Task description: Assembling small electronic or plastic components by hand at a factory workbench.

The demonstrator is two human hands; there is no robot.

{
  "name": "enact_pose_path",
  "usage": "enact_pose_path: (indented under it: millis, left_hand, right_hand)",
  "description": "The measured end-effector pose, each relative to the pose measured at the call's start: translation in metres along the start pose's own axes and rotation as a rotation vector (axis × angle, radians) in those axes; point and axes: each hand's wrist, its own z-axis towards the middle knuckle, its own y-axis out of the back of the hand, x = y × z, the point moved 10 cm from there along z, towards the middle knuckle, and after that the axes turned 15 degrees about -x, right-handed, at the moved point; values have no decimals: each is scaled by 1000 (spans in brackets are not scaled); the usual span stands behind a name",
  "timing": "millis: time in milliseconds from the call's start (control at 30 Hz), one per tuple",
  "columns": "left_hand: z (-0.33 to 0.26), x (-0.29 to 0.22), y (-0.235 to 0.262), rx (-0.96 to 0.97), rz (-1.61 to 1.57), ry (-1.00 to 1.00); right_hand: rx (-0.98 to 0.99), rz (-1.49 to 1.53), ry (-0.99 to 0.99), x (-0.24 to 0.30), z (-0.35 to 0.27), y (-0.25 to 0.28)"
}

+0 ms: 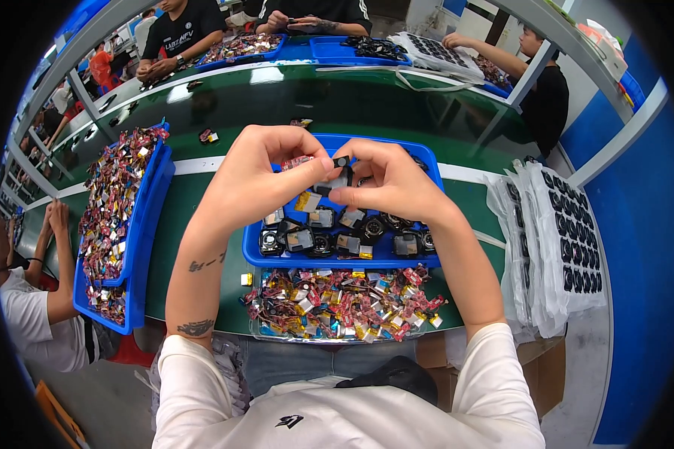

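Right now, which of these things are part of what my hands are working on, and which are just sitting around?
In hand:
left hand and right hand, both pinching a small black part
blue tray of black parts beneath the hands
pile of wired red and yellow pieces nearest you

Lying about:
side tray on the left
bagged trays on the right
loose piece on the green bench

Long blue tray (144, 224) of wired parts — stacked moulded trays (569, 247) opposite.

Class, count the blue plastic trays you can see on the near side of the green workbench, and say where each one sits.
2: one blue tray sits under the hands in the middle, and a stacked one stands at the left. The stack may hide others.
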Motion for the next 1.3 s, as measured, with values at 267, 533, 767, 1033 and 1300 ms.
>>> enact_pose_path:
  millis: [267,533,767,1033,1300]
  left_hand:
    - [2,7,2,-79,135,-34]
    - [1,13,-1,-208,-69,39]
    - [1,21,0,-275,-14,57]
    - [2,20,2,-296,-37,32]
    - [0,26,2,-335,-21,49]
  right_hand:
    - [-335,250,44,14,1,24]
    - [-569,89,87,8,0,51]
    - [-547,300,52,12,-5,40]
    - [-512,147,138,20,-6,34]
    - [-556,109,161,21,-8,33]
